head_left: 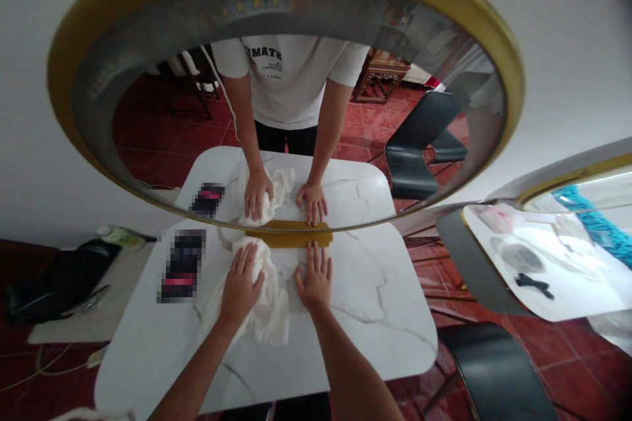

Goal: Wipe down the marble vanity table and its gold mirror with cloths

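A white cloth (274,316) lies crumpled on the white marble-patterned table (365,335). My left hand (241,283) presses down on the upper part of this cloth, its fingers bent over a bunched fold. To the right of the cloth, my right hand (316,279) rests palm down on the tabletop with the fingers spread, holding nothing. Its fingertips reach close to a gold base strip (291,237) under the large oval mirror (511,79). Both hands and the cloth appear again in the mirror's reflection.
A pixelated dark rectangle (182,266) lies on the table's left side. A black bag (64,279) and a green-labelled bottle (121,237) are at the far left. On the right stand a black chair (498,368) and another white table (557,299) bearing a black item (534,285).
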The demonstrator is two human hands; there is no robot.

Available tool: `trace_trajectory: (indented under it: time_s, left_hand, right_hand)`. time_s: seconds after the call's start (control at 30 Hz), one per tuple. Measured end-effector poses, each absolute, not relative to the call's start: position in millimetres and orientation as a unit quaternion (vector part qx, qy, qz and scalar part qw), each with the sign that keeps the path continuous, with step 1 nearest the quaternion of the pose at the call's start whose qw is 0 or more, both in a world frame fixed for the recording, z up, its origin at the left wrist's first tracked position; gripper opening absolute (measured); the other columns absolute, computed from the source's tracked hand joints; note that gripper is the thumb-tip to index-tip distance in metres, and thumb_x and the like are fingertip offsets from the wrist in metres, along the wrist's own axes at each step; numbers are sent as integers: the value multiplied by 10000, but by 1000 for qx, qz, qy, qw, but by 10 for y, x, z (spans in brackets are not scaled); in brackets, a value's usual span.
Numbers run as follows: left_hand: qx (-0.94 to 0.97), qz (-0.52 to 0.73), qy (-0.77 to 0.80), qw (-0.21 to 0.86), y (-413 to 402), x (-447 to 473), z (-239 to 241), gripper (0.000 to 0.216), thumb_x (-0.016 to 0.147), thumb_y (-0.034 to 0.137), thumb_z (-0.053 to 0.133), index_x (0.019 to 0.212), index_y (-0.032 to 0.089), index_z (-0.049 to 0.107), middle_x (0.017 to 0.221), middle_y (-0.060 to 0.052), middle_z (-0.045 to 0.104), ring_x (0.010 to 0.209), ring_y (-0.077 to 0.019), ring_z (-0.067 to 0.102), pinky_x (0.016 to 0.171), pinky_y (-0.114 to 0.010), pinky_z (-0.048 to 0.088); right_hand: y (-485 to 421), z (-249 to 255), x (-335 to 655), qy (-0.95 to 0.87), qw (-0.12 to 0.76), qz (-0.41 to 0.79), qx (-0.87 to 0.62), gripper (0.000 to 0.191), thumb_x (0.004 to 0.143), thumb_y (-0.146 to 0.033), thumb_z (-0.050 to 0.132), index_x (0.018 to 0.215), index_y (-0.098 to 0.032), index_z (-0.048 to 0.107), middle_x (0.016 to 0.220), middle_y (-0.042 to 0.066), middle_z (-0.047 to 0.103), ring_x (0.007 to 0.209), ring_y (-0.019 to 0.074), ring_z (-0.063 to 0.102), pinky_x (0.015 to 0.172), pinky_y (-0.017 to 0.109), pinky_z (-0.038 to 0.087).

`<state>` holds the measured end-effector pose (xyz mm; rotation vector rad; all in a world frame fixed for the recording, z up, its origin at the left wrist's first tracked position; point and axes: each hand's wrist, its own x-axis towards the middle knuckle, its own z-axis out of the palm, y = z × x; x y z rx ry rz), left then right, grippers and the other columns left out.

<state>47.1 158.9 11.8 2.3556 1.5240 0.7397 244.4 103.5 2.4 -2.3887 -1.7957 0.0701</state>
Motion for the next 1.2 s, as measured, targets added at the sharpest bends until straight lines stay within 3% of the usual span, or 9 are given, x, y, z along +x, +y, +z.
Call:
trace_trajectory:
  time_s: [0.37,0.9,1.2]
  left_hand:
    - [793,274,531,113,1988,548,127,611,811,225,502,1394,190,323,1401,-96,411,1331,-315,310,1077,-515,305]
    - [766,301,548,148,1453,512,94,673,852,323,501,1434,162,206,1458,-141,309,1354,-295,278,1075,-488,332]
    - [752,311,560,155,1758,574,134,668,841,291,518,1425,162,221,1451,-141,309,1359,-289,272,1092,-472,314]
  right_hand:
    - [1036,36,2445,-598,75,26,-798,708,877,-384,372,1480,-212,44,1536,17,100,1404,230,24,1117,463,88]
    - [1037,29,2450,-598,83,27,-796,698,874,-380,374,1480,-221,67,1536,-1,94,1405,229,18,1119,462,88]
    - [1037,21,2451,-598,91,23,-796,685,878,-371,362,1480,-216,74,1535,2,104,1405,232,17,1115,471,98]
